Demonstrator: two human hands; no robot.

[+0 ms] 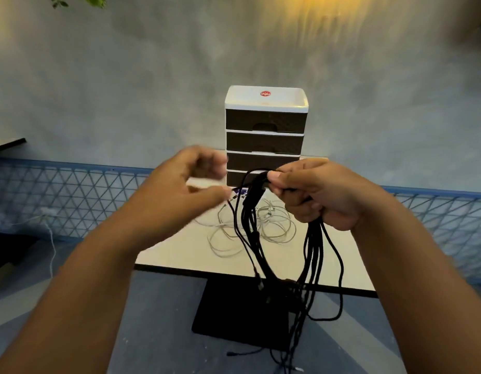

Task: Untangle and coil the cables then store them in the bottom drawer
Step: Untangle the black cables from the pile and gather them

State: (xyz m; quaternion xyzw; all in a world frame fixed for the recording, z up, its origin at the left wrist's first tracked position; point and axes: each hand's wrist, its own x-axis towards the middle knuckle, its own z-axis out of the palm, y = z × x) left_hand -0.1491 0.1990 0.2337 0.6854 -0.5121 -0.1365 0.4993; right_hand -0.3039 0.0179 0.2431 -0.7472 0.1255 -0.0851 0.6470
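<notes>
I see a small counter (350, 268) with a pale top. It stands on a dark flat base (234, 317) on the blue-grey floor (158, 319). Behind it runs a low blue fence (72, 193) made of crossed wires. The wall (126, 76) at the back is grey, with warm yellow light near the top. Some green leaves (80, 0) peek in at the top left. A thin white cord (51, 247) hangs down on the left.

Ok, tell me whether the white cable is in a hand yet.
No, the white cable lies loose on the table; the right hand grips only black cables.
</notes>
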